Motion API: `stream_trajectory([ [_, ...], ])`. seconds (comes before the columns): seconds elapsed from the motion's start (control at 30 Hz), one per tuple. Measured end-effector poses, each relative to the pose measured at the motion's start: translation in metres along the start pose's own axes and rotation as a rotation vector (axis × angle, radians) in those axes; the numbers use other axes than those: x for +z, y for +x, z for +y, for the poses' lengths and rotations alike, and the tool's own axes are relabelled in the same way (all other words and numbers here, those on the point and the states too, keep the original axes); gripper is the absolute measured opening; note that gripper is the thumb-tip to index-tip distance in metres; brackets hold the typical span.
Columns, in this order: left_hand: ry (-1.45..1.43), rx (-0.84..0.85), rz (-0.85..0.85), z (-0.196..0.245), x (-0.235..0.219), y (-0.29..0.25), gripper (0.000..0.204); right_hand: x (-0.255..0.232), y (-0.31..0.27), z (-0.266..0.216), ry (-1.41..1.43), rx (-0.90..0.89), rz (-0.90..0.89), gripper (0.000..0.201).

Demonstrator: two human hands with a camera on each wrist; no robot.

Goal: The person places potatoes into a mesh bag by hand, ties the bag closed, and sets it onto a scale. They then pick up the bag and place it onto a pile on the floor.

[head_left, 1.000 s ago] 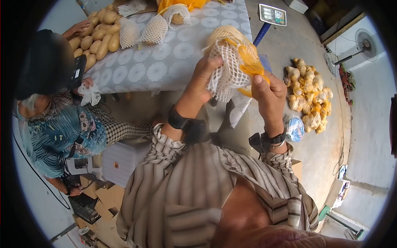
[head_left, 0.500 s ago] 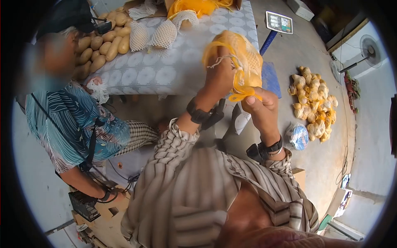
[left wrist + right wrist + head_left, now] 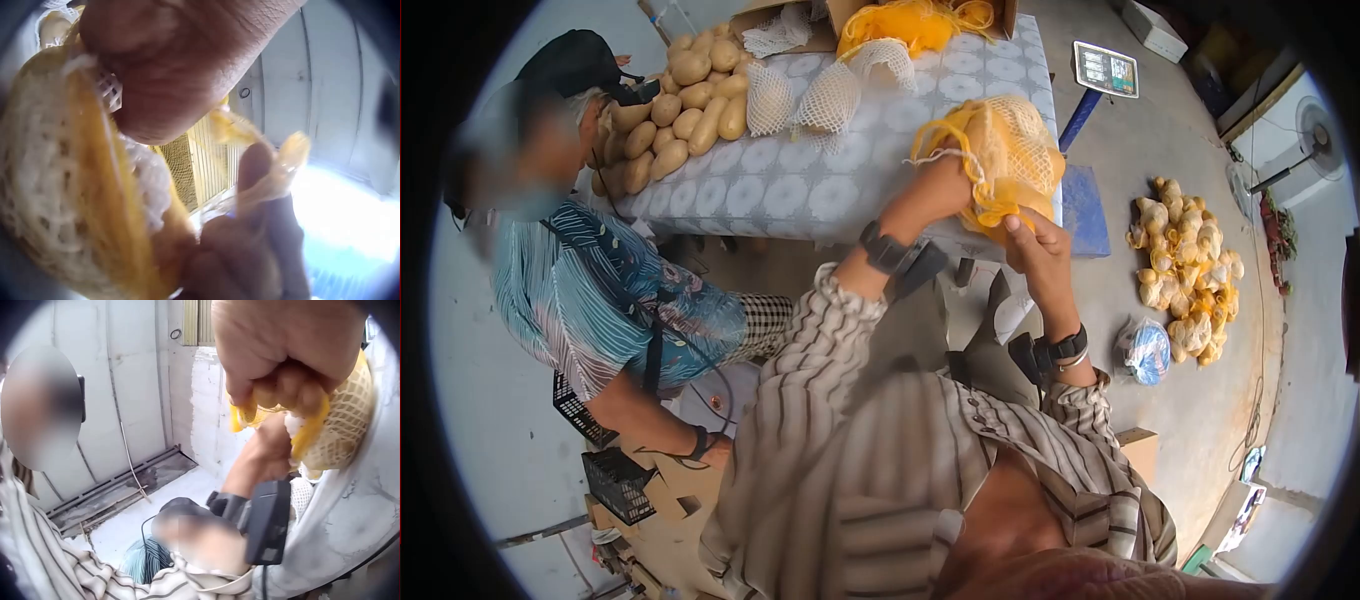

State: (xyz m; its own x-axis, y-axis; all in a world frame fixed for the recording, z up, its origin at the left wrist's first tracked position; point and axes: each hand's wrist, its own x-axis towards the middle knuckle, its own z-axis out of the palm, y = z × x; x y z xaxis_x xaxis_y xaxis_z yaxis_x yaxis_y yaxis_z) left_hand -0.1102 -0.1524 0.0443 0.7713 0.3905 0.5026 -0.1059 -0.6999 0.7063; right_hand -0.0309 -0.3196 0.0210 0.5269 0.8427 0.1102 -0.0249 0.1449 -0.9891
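At the table's front right corner, an orange mesh bag (image 3: 1025,175) bulges with pale yellow produce in white foam netting. My left hand (image 3: 940,188) reaches into the bag's mouth from the left, and the mesh rim loops over its wrist side. Its fingertips are hidden inside; in the left wrist view white foam netting (image 3: 150,181) shows just below that hand, and I cannot tell whether the fingers hold anything. On the near side, my right hand (image 3: 1042,258) pinches the gathered rim between thumb and curled fingers. In the right wrist view orange mesh pokes out below those fingers (image 3: 290,387).
A heap of oval tan produce (image 3: 690,105) lies at the table's left, beside foam-netted pieces (image 3: 828,98) and a box of orange mesh (image 3: 900,28). A scale (image 3: 1106,68) stands at the right. Filled bags (image 3: 1185,270) lie on the floor. Another person (image 3: 615,290) is at left.
My left hand has gone from gripping white foam netting at the bag's opening to reaching inside it. The right hand keeps its pinch on the rim. The other person has leaned forward.
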Motion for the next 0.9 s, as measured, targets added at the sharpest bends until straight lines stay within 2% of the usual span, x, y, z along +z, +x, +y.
stream_trajectory([
  [0.03, -0.042, -0.053, -0.013, 0.000, -0.002, -0.003, 0.038, -0.001, 0.002, 0.002, -0.071, -0.005, 0.042, 0.030],
  [0.07, 0.019, -0.071, -0.025, -0.023, 0.000, -0.008, 0.037, -0.002, 0.004, 0.003, -0.066, -0.005, 0.046, 0.030],
  [0.1, 0.023, -0.070, -0.039, -0.021, -0.012, -0.013, 0.037, -0.004, 0.005, 0.003, -0.078, 0.003, 0.051, 0.028],
  [0.17, -0.283, -0.230, -0.181, 0.002, -0.049, -0.027, 0.032, -0.004, 0.005, 0.008, -0.072, 0.024, 0.080, 0.027],
  [0.23, -0.468, -0.357, -0.040, 0.011, -0.080, -0.017, 0.028, -0.003, 0.009, 0.013, -0.136, -0.070, 0.051, 0.029],
  [0.3, -0.108, -0.233, 0.276, -0.028, -0.100, 0.000, 0.031, -0.001, 0.006, 0.011, -0.141, -0.045, 0.054, 0.029],
  [0.37, 0.330, -0.204, 0.378, -0.089, -0.120, 0.023, 0.046, 0.000, 0.007, 0.011, -0.153, -0.030, 0.045, 0.029],
  [0.4, 0.331, -0.197, 0.374, -0.119, -0.127, 0.032, 0.046, 0.001, 0.008, 0.014, -0.152, -0.054, 0.052, 0.029],
  [0.47, 0.739, -0.333, 0.222, -0.161, -0.129, 0.050, 0.068, 0.000, 0.009, 0.018, -0.152, -0.082, 0.076, 0.028],
  [0.5, 0.732, -0.317, 0.213, -0.151, -0.126, 0.056, 0.068, -0.002, 0.009, 0.019, -0.180, -0.084, 0.052, 0.028],
  [0.57, 0.923, -0.663, 0.076, -0.122, -0.118, 0.066, 0.078, -0.006, 0.010, 0.019, -0.213, -0.082, 0.051, 0.027],
  [0.6, 0.934, -0.698, 0.052, -0.133, -0.123, 0.071, 0.083, -0.005, 0.011, 0.018, -0.206, -0.120, 0.044, 0.027],
  [0.67, 0.916, -0.718, 0.008, -0.151, -0.129, 0.073, 0.086, -0.011, 0.011, 0.013, -0.198, -0.159, 0.048, 0.027],
  [0.7, 0.911, -0.753, -0.025, -0.153, -0.134, 0.074, 0.088, -0.013, 0.015, 0.011, -0.197, -0.121, 0.048, 0.027],
  [0.77, 0.911, -0.718, -0.019, -0.155, -0.139, 0.064, 0.092, -0.015, 0.021, 0.014, -0.174, -0.081, 0.054, 0.027],
  [0.83, 0.832, -0.700, 0.108, -0.153, -0.142, 0.046, 0.092, -0.013, 0.027, 0.020, -0.079, -0.125, 0.140, 0.029],
  [0.87, 0.853, -0.627, 0.180, -0.155, -0.140, 0.034, 0.090, -0.014, 0.029, 0.020, -0.072, -0.096, 0.144, 0.030],
  [0.9, 0.867, -0.615, 0.170, -0.151, -0.140, 0.027, 0.090, -0.014, 0.033, 0.019, -0.056, -0.099, 0.155, 0.030],
])
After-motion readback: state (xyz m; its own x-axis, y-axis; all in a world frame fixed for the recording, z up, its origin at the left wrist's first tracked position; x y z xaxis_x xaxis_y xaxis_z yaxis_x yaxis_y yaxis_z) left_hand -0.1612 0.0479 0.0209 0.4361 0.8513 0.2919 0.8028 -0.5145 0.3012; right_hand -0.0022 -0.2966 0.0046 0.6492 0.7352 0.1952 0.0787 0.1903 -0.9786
